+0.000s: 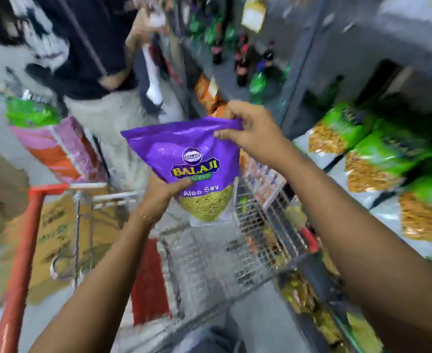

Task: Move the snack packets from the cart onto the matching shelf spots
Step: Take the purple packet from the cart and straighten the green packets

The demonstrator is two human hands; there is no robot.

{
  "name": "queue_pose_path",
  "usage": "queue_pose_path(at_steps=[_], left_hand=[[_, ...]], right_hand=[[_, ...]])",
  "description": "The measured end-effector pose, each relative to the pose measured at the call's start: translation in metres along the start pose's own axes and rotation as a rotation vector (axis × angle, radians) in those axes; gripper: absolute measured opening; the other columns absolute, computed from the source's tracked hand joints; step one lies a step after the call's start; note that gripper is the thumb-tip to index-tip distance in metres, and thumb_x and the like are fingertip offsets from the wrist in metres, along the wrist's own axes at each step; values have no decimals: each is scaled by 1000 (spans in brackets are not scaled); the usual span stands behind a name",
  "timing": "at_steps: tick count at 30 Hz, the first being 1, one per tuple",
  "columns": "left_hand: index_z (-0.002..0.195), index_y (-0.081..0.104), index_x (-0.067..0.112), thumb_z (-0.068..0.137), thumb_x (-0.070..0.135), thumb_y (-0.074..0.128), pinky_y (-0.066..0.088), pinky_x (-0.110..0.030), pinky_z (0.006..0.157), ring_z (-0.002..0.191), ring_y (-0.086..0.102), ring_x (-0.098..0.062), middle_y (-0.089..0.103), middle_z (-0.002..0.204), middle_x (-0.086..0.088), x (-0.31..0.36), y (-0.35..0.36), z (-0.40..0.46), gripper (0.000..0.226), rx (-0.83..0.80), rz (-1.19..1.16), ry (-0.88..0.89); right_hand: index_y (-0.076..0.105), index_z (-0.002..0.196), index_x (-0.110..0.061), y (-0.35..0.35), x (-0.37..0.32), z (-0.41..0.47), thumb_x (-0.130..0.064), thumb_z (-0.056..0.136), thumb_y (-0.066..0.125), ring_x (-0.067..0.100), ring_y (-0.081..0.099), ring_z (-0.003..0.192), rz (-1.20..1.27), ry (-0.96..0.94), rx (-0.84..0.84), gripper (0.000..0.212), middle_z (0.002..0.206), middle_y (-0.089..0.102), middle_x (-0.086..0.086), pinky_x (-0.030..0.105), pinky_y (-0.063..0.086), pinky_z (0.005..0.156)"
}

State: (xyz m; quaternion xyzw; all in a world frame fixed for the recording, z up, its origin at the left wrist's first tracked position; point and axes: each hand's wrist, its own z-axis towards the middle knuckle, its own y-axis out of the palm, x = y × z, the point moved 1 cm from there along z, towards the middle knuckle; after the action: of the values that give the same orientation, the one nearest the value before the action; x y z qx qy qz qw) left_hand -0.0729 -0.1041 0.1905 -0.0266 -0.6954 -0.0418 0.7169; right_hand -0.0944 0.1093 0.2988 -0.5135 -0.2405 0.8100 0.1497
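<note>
A purple snack packet (184,151) marked Balaji Aloo Sev hangs upright above the wire cart (258,240). My right hand (250,131) pinches its top right corner. My left hand (164,192) grips its lower left side, thumb across the front. Both hands are shut on the same packet. To the right, the grey shelf (337,159) carries green snack packets (377,154) lying in rows. The picture is blurred by motion.
Another person (100,80) in a dark top stands ahead on the left. A second cart with an orange handle (26,240) holds cardboard and a pink-orange sack (59,149). Dark drink bottles (242,62) stand on a far shelf. More packets (309,299) fill the lower right shelf.
</note>
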Motion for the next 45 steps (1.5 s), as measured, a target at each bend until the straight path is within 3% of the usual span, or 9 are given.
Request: queue_pose_path(at_steps=[5,9,12,21,27,34,37,41,45], left_hand=[[93,70,11,67,-7,78,53,-12,58,62,67,7,75,69,20,112,110,13,32,-158,-58,236],[107,69,4,62,5,83,62,-42,77,83,74,-24,79,88,-2,200,189,24,48,-291,-253,347],[99,74,12,52,17,88,56,-53,88,89,71,-33,79,92,-7,250,248,26,49,-415,-426,440],[117,63,11,70,20,83,53,-54,96,102,69,-26,73,111,-9,324,438,26,51,-715,-328,510],[133,44,6,65,8,84,55,-13,77,105,63,-17,63,125,-6,233,447,42,79,-734,-184,383],[132,50,14,67,16,84,47,-48,106,120,62,-24,65,131,-7,225,456,66,74,-731,-144,362],[142,39,24,61,40,84,40,-44,112,131,52,-19,53,144,-2,234,450,50,94,-588,-33,493],[145,37,21,85,20,70,30,-46,118,142,38,-17,41,153,-5,244,441,-14,68,-328,-276,646],[135,50,18,91,2,58,35,-21,112,136,46,-6,52,144,4,253,465,-129,48,-644,-498,761]], right_hand=[[55,93,-22,-139,-89,-11,-6,78,76,-9,57,69,138,-134,414,31,87,59,-8,15,46,69],[24,141,-12,-208,-116,-71,-8,67,87,3,66,100,120,-56,565,97,134,55,14,21,55,87],[17,148,-21,-233,-116,-135,-3,60,90,-9,62,105,-29,130,509,116,132,58,-3,15,51,92],[35,127,-20,-337,-94,-185,-23,53,95,17,61,108,-294,378,1011,95,119,63,-4,29,46,80],[31,122,-14,-327,-48,-164,-27,64,88,28,64,108,-262,504,990,83,107,58,-2,32,45,74],[26,131,-11,-342,-39,-156,-30,69,85,29,59,118,-213,610,920,87,124,55,6,32,46,84],[23,142,-12,-340,-62,-190,-35,76,80,29,52,127,-265,556,920,89,137,51,9,29,41,86],[50,124,-26,-339,-102,-281,-34,79,78,11,57,120,-282,279,1224,54,122,59,-11,26,46,99],[58,102,-29,-355,-147,-387,-15,88,70,12,64,100,-402,75,1622,23,105,67,-1,18,51,85]])
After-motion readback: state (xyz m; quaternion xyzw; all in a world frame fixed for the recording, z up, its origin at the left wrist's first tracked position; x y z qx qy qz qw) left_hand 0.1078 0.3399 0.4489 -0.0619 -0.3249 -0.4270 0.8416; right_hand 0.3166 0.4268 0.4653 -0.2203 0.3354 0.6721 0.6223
